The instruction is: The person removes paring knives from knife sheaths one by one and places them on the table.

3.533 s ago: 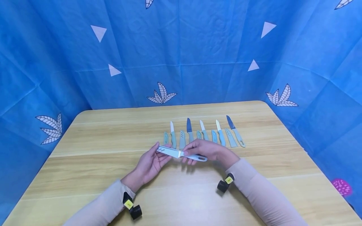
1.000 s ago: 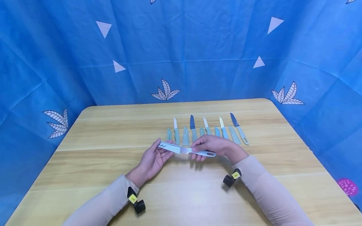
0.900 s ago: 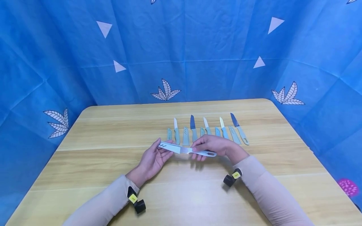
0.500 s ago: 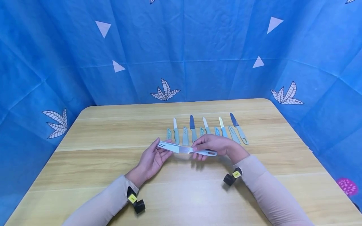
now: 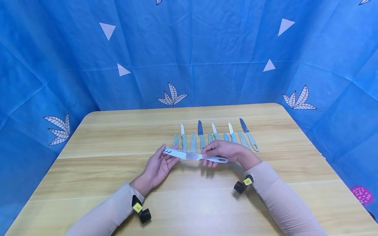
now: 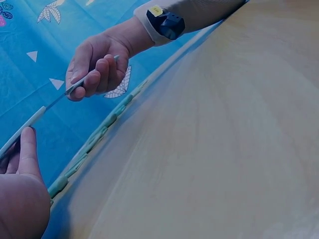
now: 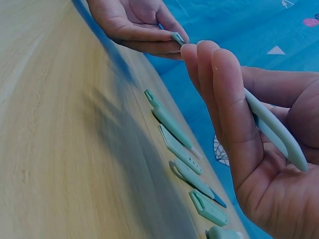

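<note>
My left hand (image 5: 156, 167) holds a pale blue slotted sheath (image 5: 176, 153) between thumb and fingers, above the table. Out of the sheath's right end comes a stretch of bare metal blade (image 5: 193, 156); its tip is hidden inside. My right hand (image 5: 225, 151) grips the pale handle (image 5: 219, 159) of this knife, which has a slot at its end. In the left wrist view, blade and sheath (image 6: 22, 132) form one line between the hands. The right wrist view shows the handle (image 7: 279, 132) running between right thumb and fingers.
Behind the hands, several knives lie in a row, blades pointing away, including a dark-bladed one (image 5: 248, 134) at the right end. Sheaths, such as a grey-green one (image 5: 193, 142), lie among them. The wooden table (image 5: 103, 164) meets a blue curtain (image 5: 141, 59).
The right hand has shifted right with the handle. More blade shows outside the sheath than 3.5 seconds ago, when only a sliver was visible. The left hand keeps its hold on the sheath.
</note>
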The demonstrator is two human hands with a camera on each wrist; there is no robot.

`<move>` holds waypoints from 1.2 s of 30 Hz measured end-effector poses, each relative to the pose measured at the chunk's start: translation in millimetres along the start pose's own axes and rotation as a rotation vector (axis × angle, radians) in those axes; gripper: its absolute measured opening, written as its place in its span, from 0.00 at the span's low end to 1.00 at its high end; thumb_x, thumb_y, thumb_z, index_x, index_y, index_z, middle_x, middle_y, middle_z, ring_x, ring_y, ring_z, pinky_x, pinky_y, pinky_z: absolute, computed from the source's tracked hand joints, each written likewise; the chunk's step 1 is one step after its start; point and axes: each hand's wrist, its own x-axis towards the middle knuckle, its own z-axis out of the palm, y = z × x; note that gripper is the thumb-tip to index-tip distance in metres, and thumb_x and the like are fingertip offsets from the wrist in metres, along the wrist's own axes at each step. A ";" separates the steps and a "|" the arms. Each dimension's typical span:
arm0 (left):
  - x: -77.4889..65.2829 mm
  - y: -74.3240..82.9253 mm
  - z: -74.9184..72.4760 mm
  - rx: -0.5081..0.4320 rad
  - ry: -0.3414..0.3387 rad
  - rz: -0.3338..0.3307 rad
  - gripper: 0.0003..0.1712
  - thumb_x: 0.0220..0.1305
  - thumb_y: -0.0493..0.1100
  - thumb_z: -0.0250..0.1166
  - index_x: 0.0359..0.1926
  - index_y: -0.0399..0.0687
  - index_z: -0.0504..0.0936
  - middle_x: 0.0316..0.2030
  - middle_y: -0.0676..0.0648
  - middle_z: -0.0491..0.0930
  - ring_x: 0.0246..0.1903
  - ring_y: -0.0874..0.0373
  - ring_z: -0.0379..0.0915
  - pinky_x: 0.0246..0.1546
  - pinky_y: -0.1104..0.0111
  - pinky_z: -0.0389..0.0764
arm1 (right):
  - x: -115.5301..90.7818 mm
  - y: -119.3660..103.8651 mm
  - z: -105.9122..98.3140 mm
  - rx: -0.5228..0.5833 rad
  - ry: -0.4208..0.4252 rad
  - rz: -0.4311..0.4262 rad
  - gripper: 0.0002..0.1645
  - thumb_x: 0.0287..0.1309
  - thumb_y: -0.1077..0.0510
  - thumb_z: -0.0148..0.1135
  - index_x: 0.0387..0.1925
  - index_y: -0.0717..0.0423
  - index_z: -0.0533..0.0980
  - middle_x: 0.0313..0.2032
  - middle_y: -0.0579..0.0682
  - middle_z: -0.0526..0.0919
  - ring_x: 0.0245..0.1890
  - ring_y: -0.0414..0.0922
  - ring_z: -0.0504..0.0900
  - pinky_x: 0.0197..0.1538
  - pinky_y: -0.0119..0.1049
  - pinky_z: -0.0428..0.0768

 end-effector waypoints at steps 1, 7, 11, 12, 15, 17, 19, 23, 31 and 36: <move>0.1 0.0 -0.2 0.000 0.000 0.000 0.32 0.78 0.55 0.45 0.65 0.32 0.63 0.63 0.32 0.67 0.55 0.47 0.76 0.62 0.64 0.72 | -0.2 -0.1 -0.4 -0.002 -0.001 0.001 0.14 0.66 0.63 0.58 0.49 0.70 0.78 0.40 0.71 0.82 0.29 0.46 0.85 0.33 0.33 0.87; 0.2 0.5 -0.1 0.009 0.003 0.005 0.33 0.78 0.55 0.44 0.67 0.31 0.60 0.62 0.31 0.68 0.55 0.48 0.76 0.62 0.64 0.72 | -2.0 0.3 -3.9 -0.024 0.001 -0.003 0.17 0.67 0.62 0.59 0.50 0.74 0.76 0.39 0.72 0.82 0.29 0.47 0.85 0.33 0.35 0.87; 0.4 1.5 -0.3 0.004 0.004 0.009 0.32 0.78 0.55 0.44 0.66 0.32 0.62 0.59 0.32 0.72 0.55 0.48 0.77 0.62 0.64 0.72 | -3.7 0.2 -5.7 -0.031 0.005 -0.007 0.18 0.67 0.60 0.60 0.49 0.74 0.77 0.39 0.71 0.82 0.30 0.48 0.85 0.34 0.36 0.87; 0.4 1.8 -0.4 0.000 0.005 0.010 0.31 0.78 0.55 0.44 0.65 0.32 0.63 0.58 0.33 0.74 0.55 0.48 0.77 0.62 0.64 0.72 | -4.2 0.1 -6.1 -0.032 0.006 -0.007 0.18 0.66 0.60 0.60 0.48 0.73 0.77 0.39 0.71 0.83 0.30 0.48 0.85 0.34 0.36 0.87; -0.1 2.7 -0.5 -0.008 0.005 0.012 0.29 0.78 0.55 0.43 0.60 0.34 0.70 0.54 0.35 0.78 0.54 0.48 0.77 0.62 0.64 0.73 | -5.1 -0.4 -7.3 -0.030 0.003 -0.011 0.18 0.66 0.60 0.60 0.48 0.73 0.77 0.39 0.72 0.82 0.29 0.47 0.85 0.33 0.35 0.87; -0.1 3.2 -0.9 -0.008 0.001 0.013 0.28 0.78 0.55 0.42 0.58 0.34 0.72 0.54 0.35 0.78 0.54 0.48 0.77 0.61 0.64 0.73 | -5.8 -0.9 -8.2 -0.038 -0.003 -0.020 0.19 0.67 0.60 0.59 0.49 0.75 0.76 0.39 0.72 0.82 0.29 0.47 0.84 0.33 0.34 0.87; 0.1 3.9 -1.3 -0.004 -0.001 0.016 0.28 0.78 0.55 0.43 0.59 0.34 0.71 0.55 0.35 0.77 0.55 0.48 0.77 0.62 0.64 0.72 | -6.6 -1.7 -8.9 -0.044 -0.011 -0.031 0.20 0.67 0.61 0.58 0.50 0.78 0.74 0.38 0.73 0.82 0.29 0.47 0.84 0.33 0.34 0.87; 1.1 6.2 -1.9 0.007 0.009 0.028 0.28 0.78 0.55 0.44 0.61 0.34 0.68 0.59 0.35 0.73 0.55 0.48 0.76 0.62 0.64 0.72 | -8.3 -3.3 -9.6 -0.038 -0.016 -0.036 0.21 0.68 0.62 0.57 0.50 0.80 0.72 0.38 0.72 0.82 0.28 0.45 0.84 0.32 0.33 0.86; 1.3 11.8 -1.3 0.024 0.024 0.030 0.29 0.78 0.54 0.44 0.63 0.34 0.63 0.60 0.36 0.73 0.56 0.49 0.76 0.62 0.64 0.72 | -9.7 -3.4 -12.1 -0.006 0.000 -0.015 0.21 0.68 0.61 0.58 0.51 0.78 0.73 0.36 0.66 0.84 0.28 0.45 0.84 0.32 0.32 0.86; 1.3 15.6 -0.4 0.027 0.012 0.037 0.31 0.78 0.54 0.44 0.66 0.31 0.59 0.54 0.37 0.78 0.53 0.49 0.78 0.61 0.65 0.73 | -11.4 -6.0 -13.5 -0.009 -0.013 -0.028 0.21 0.68 0.61 0.58 0.51 0.79 0.73 0.35 0.62 0.85 0.28 0.44 0.84 0.31 0.31 0.86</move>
